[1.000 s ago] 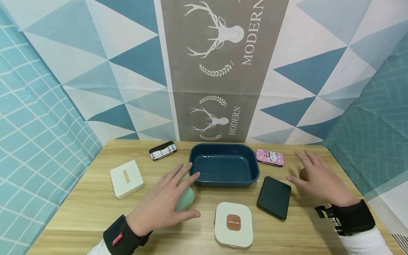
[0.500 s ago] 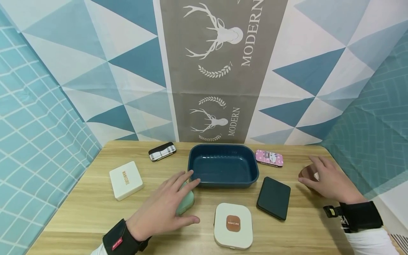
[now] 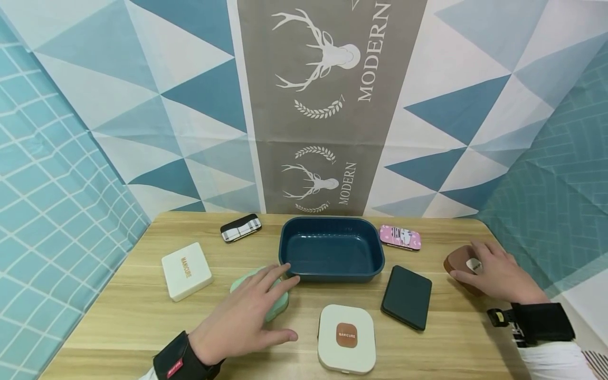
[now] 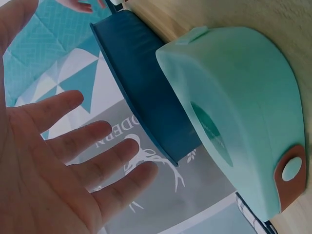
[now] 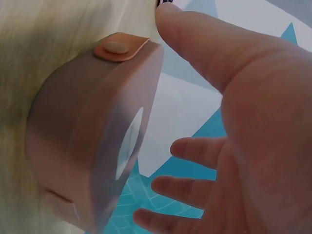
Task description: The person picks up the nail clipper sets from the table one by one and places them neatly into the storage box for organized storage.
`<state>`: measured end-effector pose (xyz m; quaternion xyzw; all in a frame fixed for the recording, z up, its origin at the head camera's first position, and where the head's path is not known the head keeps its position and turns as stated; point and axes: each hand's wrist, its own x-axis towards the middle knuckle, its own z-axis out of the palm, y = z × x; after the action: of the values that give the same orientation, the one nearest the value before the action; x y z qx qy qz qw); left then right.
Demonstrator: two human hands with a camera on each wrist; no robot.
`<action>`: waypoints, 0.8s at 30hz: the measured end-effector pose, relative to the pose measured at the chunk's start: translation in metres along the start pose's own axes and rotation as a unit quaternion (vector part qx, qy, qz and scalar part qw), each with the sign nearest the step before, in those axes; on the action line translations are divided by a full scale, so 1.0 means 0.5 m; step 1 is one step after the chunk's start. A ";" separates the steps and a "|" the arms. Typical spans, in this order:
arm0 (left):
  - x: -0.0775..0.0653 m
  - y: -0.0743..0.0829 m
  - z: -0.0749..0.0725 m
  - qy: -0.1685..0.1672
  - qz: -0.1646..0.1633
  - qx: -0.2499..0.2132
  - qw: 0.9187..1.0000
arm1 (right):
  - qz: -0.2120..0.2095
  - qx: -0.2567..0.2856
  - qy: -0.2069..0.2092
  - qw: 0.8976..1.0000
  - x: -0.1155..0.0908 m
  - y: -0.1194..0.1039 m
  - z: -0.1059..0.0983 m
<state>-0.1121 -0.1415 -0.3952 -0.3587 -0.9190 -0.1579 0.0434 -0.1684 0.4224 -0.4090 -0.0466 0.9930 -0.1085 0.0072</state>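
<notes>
My left hand (image 3: 244, 319) hovers with spread fingers over a mint-green case (image 3: 280, 306), partly covering it in the head view. The left wrist view shows that case (image 4: 243, 97) apart from the fingers, with a brown snap tab on its side. At the far right, my right hand (image 3: 503, 277) is held over a brown rounded case (image 3: 458, 259) with a white oval label. In the right wrist view, a gap separates the thumb and fingers from the brown case (image 5: 87, 131). Neither hand holds anything.
A navy-blue basin (image 3: 332, 274) stands at the back middle. Around it lie a white manicure box (image 3: 187, 272), a plaid case (image 3: 241, 229), a pink case (image 3: 400, 237), a dark flat case (image 3: 407, 298) and a cream manicure box (image 3: 347, 359). Patterned cloth hangs behind the wooden table.
My right hand has moved right and slightly down, uncovering more of the brown case. The left hand has shifted slightly down, and more of the mint-green case shows.
</notes>
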 end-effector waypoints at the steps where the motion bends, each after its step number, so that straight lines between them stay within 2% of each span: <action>1: 0.000 0.000 0.002 -0.001 0.002 -0.001 1.000 | 0.001 0.002 -0.003 1.000 -0.001 0.001 0.000; 11: -0.001 0.004 0.010 -0.009 0.016 -0.003 1.000 | 0.017 0.003 -0.011 1.000 0.002 0.012 0.006; 24: -0.001 0.013 0.020 -0.025 0.016 -0.006 1.000 | 0.005 0.007 -0.014 1.000 0.005 0.021 0.019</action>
<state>-0.1074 -0.1341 -0.4031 -0.3774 -0.9130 -0.1535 0.0208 -0.1714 0.4304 -0.4203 -0.0431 0.9922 -0.1147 0.0221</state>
